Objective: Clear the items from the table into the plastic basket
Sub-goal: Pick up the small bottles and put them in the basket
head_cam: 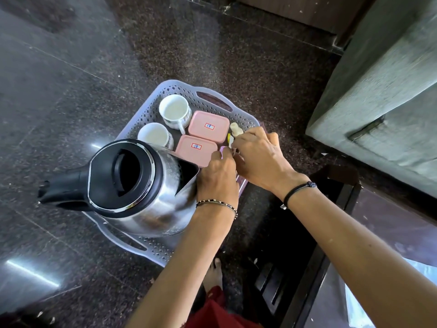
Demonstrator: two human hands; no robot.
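Inside the plastic basket (132, 129), beside the kettle (142, 185), both hands (220, 174) (257, 157) pinched small sachets (230, 139); exact grip unclear.

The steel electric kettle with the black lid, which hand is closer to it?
Left. The left hand sits right against the steel electric kettle at its spout side; the right hand is farther away, beyond the left hand, over the grey plastic basket's right edge.

My arms are bare to the elbow, no sleeves. On my left wrist sits a thin beaded bracelet (216, 204); on my right, a black cord (298, 188) with a small knot. Below, red cloth (218, 311) and my bare foot (214, 274).
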